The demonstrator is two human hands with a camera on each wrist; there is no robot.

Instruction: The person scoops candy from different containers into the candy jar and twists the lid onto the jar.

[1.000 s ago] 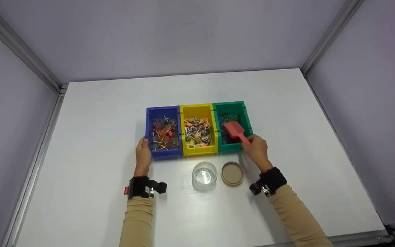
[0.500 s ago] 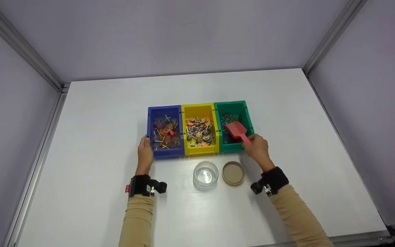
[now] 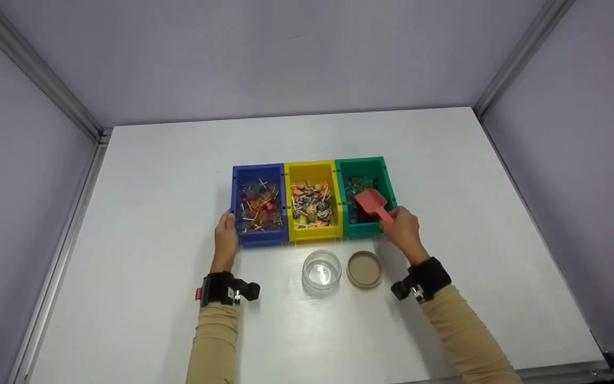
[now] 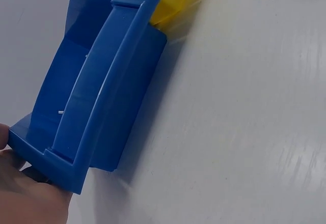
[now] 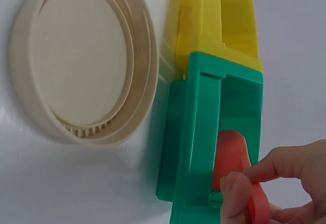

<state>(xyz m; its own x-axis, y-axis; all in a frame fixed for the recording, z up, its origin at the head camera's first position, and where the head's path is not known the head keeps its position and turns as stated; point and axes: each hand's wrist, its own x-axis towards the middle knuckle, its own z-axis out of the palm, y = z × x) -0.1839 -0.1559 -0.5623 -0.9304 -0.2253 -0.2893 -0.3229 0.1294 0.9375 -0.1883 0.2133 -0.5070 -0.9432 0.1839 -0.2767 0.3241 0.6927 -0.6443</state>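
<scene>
Simultaneously pinching scoop (image 3: 372,202) in green bin (image 3: 361,229) with right hand (image 3: 404,234), blue bin (image 3: 261,237) with left hand (image 3: 225,241); best lift level.

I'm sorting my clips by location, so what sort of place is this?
Probably a recording booth or test station: plain panels stand on three sides, metal rails run along the corners, and the black wrist-mounted devices look like cameras.

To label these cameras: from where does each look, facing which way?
Head: head-worn, facing forward and down over the table; left hand, right hand, sleeves show.
Left wrist: worn there, facing blue bin; left hand partly shows.
Right wrist: worn there, facing beige lid, green bin; right hand partly shows.
Both wrist views share the yellow bin.
</scene>
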